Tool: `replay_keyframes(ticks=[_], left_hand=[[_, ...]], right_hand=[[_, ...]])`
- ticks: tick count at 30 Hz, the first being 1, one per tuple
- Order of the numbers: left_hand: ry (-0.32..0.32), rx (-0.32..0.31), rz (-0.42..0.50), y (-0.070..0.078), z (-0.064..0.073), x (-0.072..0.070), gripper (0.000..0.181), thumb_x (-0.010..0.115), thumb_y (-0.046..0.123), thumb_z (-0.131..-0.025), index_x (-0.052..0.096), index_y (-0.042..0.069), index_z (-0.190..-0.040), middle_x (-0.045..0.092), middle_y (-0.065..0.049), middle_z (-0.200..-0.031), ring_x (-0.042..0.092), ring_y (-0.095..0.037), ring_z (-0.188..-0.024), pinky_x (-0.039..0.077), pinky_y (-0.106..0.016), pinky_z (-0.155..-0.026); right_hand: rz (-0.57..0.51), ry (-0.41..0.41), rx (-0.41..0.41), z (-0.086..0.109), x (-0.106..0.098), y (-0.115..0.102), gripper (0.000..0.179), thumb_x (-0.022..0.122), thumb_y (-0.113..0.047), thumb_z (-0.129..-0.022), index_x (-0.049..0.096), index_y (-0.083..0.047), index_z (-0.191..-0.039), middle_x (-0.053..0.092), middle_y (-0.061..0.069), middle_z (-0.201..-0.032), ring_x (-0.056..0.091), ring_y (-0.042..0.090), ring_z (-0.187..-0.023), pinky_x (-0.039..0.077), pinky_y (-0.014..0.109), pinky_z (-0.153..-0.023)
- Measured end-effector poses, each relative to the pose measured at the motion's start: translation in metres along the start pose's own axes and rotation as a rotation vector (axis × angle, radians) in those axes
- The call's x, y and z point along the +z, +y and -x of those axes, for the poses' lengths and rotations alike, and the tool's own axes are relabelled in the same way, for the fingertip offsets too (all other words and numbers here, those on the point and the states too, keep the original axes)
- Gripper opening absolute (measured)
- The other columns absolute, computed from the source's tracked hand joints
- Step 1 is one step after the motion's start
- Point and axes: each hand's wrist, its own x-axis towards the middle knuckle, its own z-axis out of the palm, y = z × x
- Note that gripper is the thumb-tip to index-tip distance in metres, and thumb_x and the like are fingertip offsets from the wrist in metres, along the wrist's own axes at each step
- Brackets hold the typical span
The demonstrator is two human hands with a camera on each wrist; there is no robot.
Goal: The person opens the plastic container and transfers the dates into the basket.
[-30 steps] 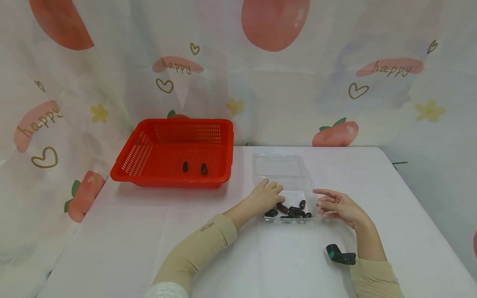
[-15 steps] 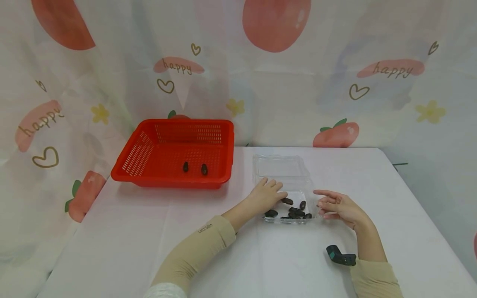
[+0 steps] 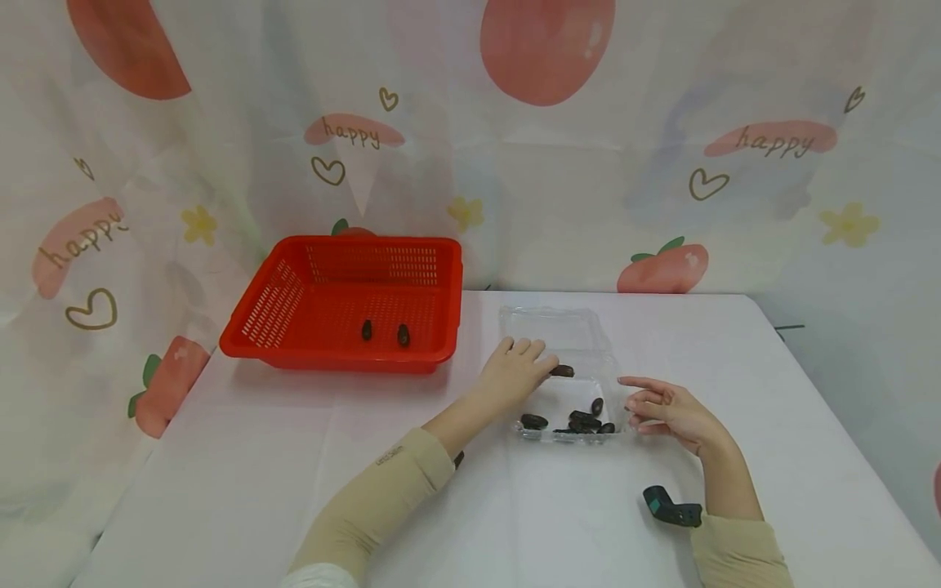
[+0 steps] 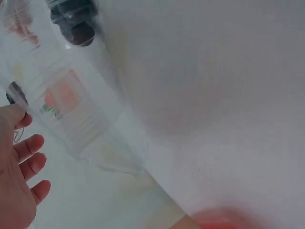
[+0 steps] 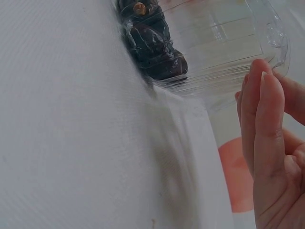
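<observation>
My left hand (image 3: 515,371) pinches a dark date (image 3: 562,371) between thumb and fingertips, above the back part of the clear plastic clamshell box (image 3: 547,398). In the left wrist view, the same date (image 4: 16,93) shows at the fingertips, partly covered by them. Several more dark, wrinkled dates (image 3: 586,420) lie along the front of the box. My right hand (image 3: 672,412) stays at the box's right side, its fingers mostly straight. In the right wrist view, the fingertips (image 5: 261,71) are at the clear rim; whether they press it is hard to tell.
A red plastic basket (image 3: 338,356) with two dates (image 3: 403,335) in it stands left of the box. The box's raised lid (image 3: 553,328) lies toward the back. A black wrist device (image 3: 672,508) sits near the right sleeve. A printed cloth hangs behind the white table.
My left hand has drawn a date up from the box and moved toward the back and slightly left with it. My right hand keeps its place.
</observation>
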Motion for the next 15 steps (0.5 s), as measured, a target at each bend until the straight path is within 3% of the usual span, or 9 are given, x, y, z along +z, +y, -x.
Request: replay_keyframes(ticks=[2, 8, 15], left_hand=[[0.014, -0.03, 0.007, -0.006, 0.001, -0.007, 0.02, 0.044, 0.034, -0.096, 0.048, 0.03, -0.115, 0.049, 0.004, -0.109, 0.046, -0.015, -0.101, 0.036, -0.031, -0.089], [0.151, -0.143, 0.035, -0.036, 0.006, -0.028, 0.015, 0.046, 0.033, -0.095, 0.051, 0.025, -0.108, 0.05, 0.002, -0.098, 0.047, -0.016, -0.094, 0.036, -0.029, -0.08], [0.229, -0.319, 0.115, -0.079, 0.018, -0.036, 0.017, 0.049, 0.029, -0.094, 0.053, 0.02, -0.108, 0.05, -0.002, -0.098, 0.046, -0.019, -0.092, 0.034, -0.033, -0.08]], right_hand=[[-0.009, -0.003, -0.002, 0.0, 0.0, 0.0, 0.042, 0.061, -0.014, -0.087, 0.05, -0.01, -0.127, 0.066, -0.002, -0.08, 0.062, 0.012, -0.07, 0.053, 0.026, -0.065], [-0.014, 0.0, -0.007, 0.001, 0.0, -0.001, 0.045, 0.062, -0.013, -0.087, 0.047, -0.006, -0.129, 0.066, -0.002, -0.08, 0.062, 0.012, -0.07, 0.053, 0.026, -0.064], [0.0, 0.007, -0.001, 0.0, 0.0, 0.0, 0.045, 0.06, -0.012, -0.088, 0.045, -0.004, -0.13, 0.065, -0.003, -0.079, 0.062, 0.011, -0.07, 0.053, 0.027, -0.065]])
